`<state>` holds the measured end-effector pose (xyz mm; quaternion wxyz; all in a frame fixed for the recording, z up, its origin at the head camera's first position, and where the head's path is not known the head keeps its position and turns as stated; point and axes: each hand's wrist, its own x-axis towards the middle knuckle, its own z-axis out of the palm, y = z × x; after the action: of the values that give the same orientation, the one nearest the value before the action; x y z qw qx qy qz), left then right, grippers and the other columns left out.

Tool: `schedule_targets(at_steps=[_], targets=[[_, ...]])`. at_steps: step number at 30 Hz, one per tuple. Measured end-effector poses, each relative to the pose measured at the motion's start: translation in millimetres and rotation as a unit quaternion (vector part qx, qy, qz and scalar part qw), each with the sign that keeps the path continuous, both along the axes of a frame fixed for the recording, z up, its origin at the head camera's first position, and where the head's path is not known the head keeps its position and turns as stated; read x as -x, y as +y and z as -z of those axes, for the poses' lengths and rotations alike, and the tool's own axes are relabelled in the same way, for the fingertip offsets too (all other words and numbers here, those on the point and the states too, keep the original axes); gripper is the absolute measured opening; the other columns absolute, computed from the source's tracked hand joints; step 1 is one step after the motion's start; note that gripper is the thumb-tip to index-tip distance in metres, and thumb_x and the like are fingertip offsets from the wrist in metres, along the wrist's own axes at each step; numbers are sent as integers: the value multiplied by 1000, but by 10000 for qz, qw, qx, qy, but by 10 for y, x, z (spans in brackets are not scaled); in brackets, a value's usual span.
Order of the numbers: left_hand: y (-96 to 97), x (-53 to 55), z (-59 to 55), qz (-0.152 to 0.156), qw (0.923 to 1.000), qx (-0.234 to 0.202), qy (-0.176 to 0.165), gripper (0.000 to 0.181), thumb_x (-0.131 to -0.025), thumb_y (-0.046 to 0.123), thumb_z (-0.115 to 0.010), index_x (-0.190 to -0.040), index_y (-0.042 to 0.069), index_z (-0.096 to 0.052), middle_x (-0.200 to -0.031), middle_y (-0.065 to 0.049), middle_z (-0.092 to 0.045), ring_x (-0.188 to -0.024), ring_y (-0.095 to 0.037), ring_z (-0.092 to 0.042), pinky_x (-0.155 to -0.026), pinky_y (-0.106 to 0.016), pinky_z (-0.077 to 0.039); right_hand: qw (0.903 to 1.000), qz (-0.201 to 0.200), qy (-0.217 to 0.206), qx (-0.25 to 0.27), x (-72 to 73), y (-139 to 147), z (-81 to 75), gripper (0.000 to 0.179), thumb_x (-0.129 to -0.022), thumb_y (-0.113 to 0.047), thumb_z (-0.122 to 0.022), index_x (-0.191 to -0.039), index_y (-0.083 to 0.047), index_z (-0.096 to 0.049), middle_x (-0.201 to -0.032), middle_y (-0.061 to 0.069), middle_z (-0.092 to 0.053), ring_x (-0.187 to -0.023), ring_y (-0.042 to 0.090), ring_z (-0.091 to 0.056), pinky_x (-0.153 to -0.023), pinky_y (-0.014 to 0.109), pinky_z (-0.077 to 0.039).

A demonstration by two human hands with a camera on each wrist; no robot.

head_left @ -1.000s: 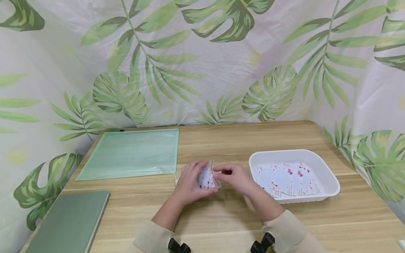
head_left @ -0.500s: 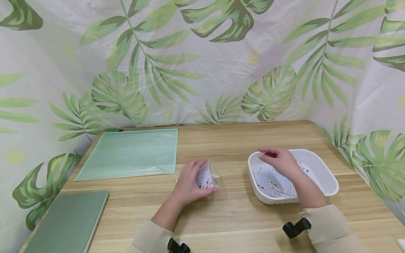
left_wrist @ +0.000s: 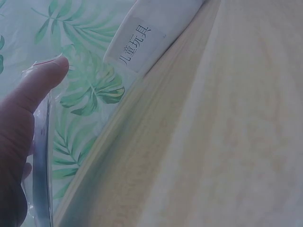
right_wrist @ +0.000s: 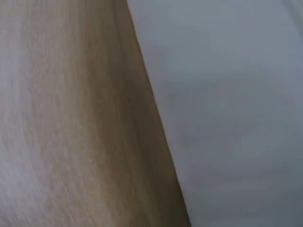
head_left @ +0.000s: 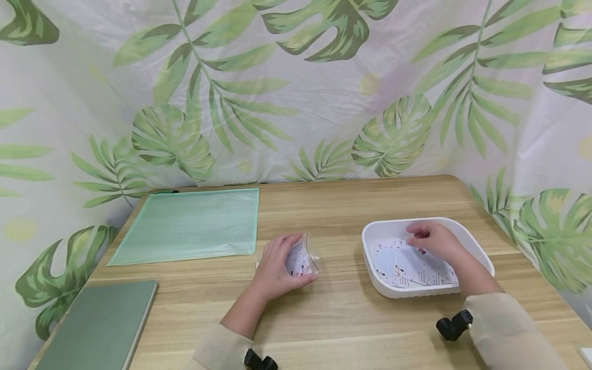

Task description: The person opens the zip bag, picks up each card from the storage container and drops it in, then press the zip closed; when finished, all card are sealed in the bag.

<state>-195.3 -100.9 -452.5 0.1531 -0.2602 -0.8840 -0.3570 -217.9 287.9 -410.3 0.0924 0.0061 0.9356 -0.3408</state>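
Note:
In the head view my left hand [head_left: 276, 264] grips a small clear zip bag [head_left: 314, 257] between thumb and fingers, its mouth facing right. A printed white card [head_left: 298, 261] shows inside it. The left wrist view has the thumb [left_wrist: 35, 87] along the upright bag's edge. My right hand [head_left: 437, 241] is over the white plastic tray [head_left: 372, 267], thumb and fingers bent close together; I cannot tell whether they hold anything. Below it lie several printed cards [head_left: 407, 264], with a small red item [head_left: 422, 251] on them, partly covered by the hand.
A mint-green mesh zip pouch [head_left: 189, 226] lies at the back left of the wooden table [head_left: 324, 324]. A grey-green notebook [head_left: 99, 324] lies at the front left. The tray's side carries a printed label [left_wrist: 135, 42]. A leaf-print curtain [head_left: 259, 92] hangs behind the table.
My right hand has left the bag's mouth, moved right to the tray and then come down into it. The left hand has stayed in place, gripping the bag.

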Motion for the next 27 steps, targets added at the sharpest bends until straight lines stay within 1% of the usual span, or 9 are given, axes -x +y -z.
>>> schedule_targets(at_steps=[3,7,9,14,18,25,27], targets=[[-2,2,5,7,10000,0,19,92,-62,50,-82,-140,12,-51,-127,-9,-57,-116,-27,-52,-99,-47,-39,9993,-161,-99,-330,29,29,53,48,-88,-21,-71,-127,3,-60,-105,17,-62,-90,25,-58,-79,37,-47],[-5,2,7,5,10000,-7,42,92,-62,50,-82,-140,12,-51,-127,-9,-58,-116,-27,-53,-99,-47,-39,9966,-446,-80,-685,49,30,104,52,-81,-23,-78,-122,4,-62,-113,24,-62,-102,35,-58,-90,51,-46],[-4,1,7,3,10000,-10,51,92,-62,50,-82,-140,12,-51,-127,-9,-58,-116,-28,-53,-99,-47,-39,9958,-498,-115,-761,52,16,110,52,-79,-22,-79,-121,4,-63,-114,24,-62,-103,36,-57,-92,53,-45],[0,-1,3,9,10000,-5,49,92,-62,49,-83,-140,11,-52,-127,-9,-58,-116,-28,-53,-99,-47,-39,9951,-467,-207,-848,61,2,121,49,-79,-21,-80,-119,2,-64,-114,23,-62,-100,33,-56,-90,52,-45],[0,-1,4,12,10000,0,41,92,-62,49,-82,-140,11,-51,-128,-10,-57,-117,-28,-53,-99,-48,-39,9956,-357,-164,-848,61,2,122,46,-80,-20,-79,-119,0,-64,-114,22,-61,-100,33,-55,-88,50,-45],[-2,-5,4,16,10000,-13,30,93,-62,49,-83,-140,11,-51,-128,-10,-57,-117,-29,-52,-100,-48,-39,9980,-7,-90,-623,37,-9,84,31,-85,-17,-73,-114,-5,-66,-108,17,-61,-97,30,-54,-81,42,-44],[-3,-7,4,29,10000,-25,36,93,-62,49,-83,-140,10,-51,-128,-10,-57,-117,-29,-52,-100,-48,-39,9987,25,19,-513,21,4,49,28,-88,-17,-70,-112,-5,-66,-105,15,-61,-93,27,-54,-76,38,-44]])
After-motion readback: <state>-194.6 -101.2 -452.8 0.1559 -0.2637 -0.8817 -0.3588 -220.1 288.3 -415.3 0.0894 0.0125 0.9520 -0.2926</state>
